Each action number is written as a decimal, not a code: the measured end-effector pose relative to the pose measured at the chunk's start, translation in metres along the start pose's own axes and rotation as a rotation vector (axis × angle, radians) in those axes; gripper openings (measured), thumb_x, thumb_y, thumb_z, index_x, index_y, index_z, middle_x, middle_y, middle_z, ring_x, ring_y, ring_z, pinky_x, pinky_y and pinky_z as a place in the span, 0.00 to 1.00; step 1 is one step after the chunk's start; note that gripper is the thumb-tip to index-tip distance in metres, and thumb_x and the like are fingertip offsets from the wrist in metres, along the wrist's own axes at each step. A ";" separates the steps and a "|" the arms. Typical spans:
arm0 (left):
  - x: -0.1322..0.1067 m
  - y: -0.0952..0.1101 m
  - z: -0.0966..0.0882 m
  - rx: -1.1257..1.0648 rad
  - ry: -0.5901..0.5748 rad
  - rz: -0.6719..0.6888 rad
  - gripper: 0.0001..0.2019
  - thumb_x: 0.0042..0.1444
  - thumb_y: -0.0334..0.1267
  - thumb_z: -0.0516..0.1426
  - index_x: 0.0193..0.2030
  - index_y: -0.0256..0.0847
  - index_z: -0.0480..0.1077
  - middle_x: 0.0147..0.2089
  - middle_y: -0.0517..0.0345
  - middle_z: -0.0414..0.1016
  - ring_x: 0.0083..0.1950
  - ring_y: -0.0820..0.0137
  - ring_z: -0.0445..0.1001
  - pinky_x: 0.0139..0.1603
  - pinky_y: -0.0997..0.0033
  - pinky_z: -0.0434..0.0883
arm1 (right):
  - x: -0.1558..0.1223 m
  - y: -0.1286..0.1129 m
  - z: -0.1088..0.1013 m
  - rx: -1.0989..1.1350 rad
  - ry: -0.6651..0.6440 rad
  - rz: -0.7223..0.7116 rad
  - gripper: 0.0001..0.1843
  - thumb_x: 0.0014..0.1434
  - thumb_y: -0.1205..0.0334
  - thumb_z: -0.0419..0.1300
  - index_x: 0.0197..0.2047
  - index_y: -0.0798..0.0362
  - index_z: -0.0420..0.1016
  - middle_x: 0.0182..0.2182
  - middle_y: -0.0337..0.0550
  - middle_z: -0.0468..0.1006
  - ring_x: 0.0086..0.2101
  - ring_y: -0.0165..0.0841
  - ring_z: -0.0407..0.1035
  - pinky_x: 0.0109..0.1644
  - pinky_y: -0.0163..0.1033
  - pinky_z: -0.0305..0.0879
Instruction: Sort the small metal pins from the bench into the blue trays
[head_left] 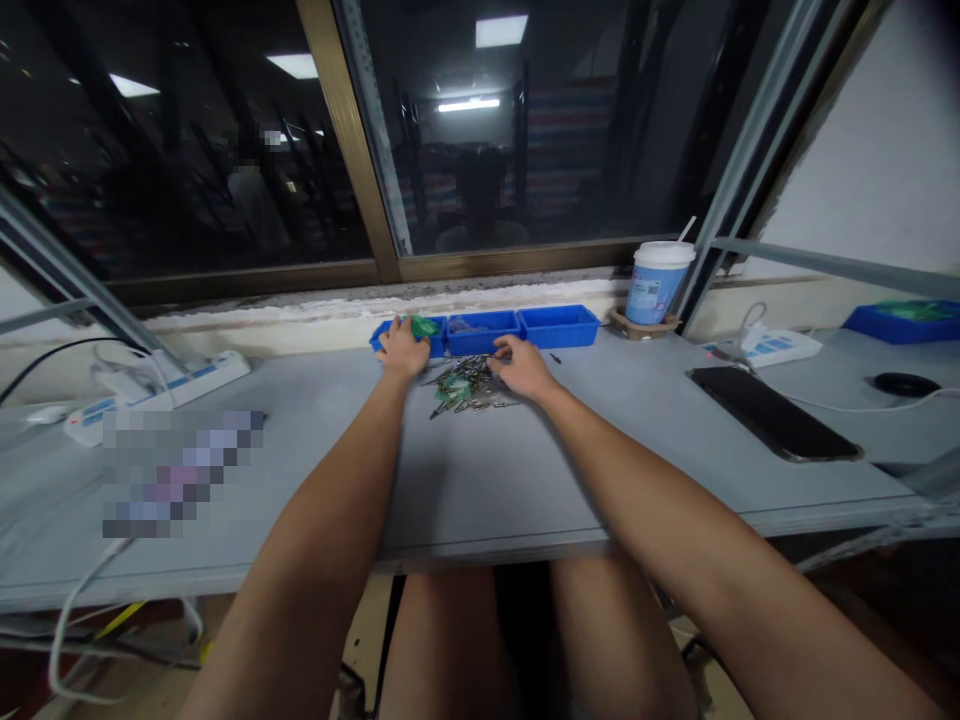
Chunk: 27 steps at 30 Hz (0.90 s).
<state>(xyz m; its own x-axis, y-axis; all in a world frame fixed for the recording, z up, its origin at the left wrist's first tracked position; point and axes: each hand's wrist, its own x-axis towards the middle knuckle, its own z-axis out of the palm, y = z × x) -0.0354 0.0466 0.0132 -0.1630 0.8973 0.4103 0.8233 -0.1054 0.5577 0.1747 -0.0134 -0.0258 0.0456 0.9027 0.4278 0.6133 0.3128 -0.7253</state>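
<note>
My left hand [405, 350] reaches over the left blue bin [439, 350], its fingers apart and dipping over the rim. A green plastic bag [425, 327] lies in that bin beside my fingers. My right hand [523, 367] is at the right side of a pile of thin metal pieces [472, 375], its thumb and fingers curled together at the pile's edge. What they pinch is too small to make out. Green and clear plastic shows among the pieces. The middle blue bin [484, 333] holds some clear plastic, and the right blue bin [559, 327] stands beside it.
A lidded cup [654, 285] with a straw stands on a brown holder at the back right. A black phone [772, 412] lies on the right; power strips [161, 395] with cables are at both sides. One dark piece [555, 358] lies apart. A window is behind.
</note>
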 end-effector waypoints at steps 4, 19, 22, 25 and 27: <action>-0.007 0.014 -0.008 0.226 0.043 0.060 0.27 0.52 0.44 0.58 0.60 0.42 0.67 0.73 0.39 0.51 0.69 0.36 0.51 0.63 0.32 0.54 | 0.000 -0.001 0.002 0.011 0.005 0.000 0.15 0.55 0.61 0.63 0.47 0.51 0.75 0.42 0.47 0.79 0.46 0.39 0.71 0.53 0.48 0.66; -0.004 0.013 0.003 0.537 -0.184 0.395 0.33 0.59 0.59 0.52 0.58 0.29 0.68 0.62 0.29 0.64 0.65 0.41 0.59 0.65 0.40 0.52 | -0.004 -0.003 -0.002 -0.143 -0.142 -0.062 0.15 0.56 0.59 0.63 0.47 0.53 0.75 0.44 0.49 0.78 0.49 0.42 0.68 0.56 0.49 0.63; -0.002 0.011 0.002 0.497 -0.172 0.404 0.30 0.58 0.58 0.53 0.54 0.33 0.71 0.63 0.34 0.66 0.69 0.42 0.54 0.68 0.36 0.39 | -0.004 -0.005 -0.002 -0.139 -0.132 -0.072 0.14 0.56 0.59 0.63 0.46 0.52 0.76 0.43 0.49 0.78 0.49 0.42 0.68 0.55 0.49 0.63; -0.001 0.014 0.003 0.475 -0.183 0.370 0.30 0.56 0.59 0.54 0.55 0.35 0.72 0.63 0.38 0.68 0.72 0.42 0.48 0.69 0.34 0.32 | -0.004 -0.005 -0.003 -0.147 -0.116 -0.063 0.13 0.56 0.59 0.62 0.45 0.52 0.76 0.44 0.49 0.78 0.49 0.41 0.68 0.55 0.49 0.64; 0.000 0.017 0.003 0.491 -0.194 0.350 0.32 0.56 0.60 0.53 0.56 0.33 0.71 0.64 0.35 0.66 0.73 0.41 0.46 0.69 0.33 0.32 | -0.003 -0.006 -0.003 -0.162 -0.113 -0.055 0.12 0.57 0.59 0.62 0.44 0.52 0.77 0.44 0.48 0.78 0.50 0.42 0.67 0.55 0.48 0.63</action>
<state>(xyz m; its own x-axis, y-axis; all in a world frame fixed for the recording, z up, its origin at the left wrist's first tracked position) -0.0196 0.0462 0.0203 0.2250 0.9115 0.3443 0.9709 -0.2394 -0.0007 0.1733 -0.0193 -0.0214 -0.0744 0.9158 0.3946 0.7314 0.3191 -0.6027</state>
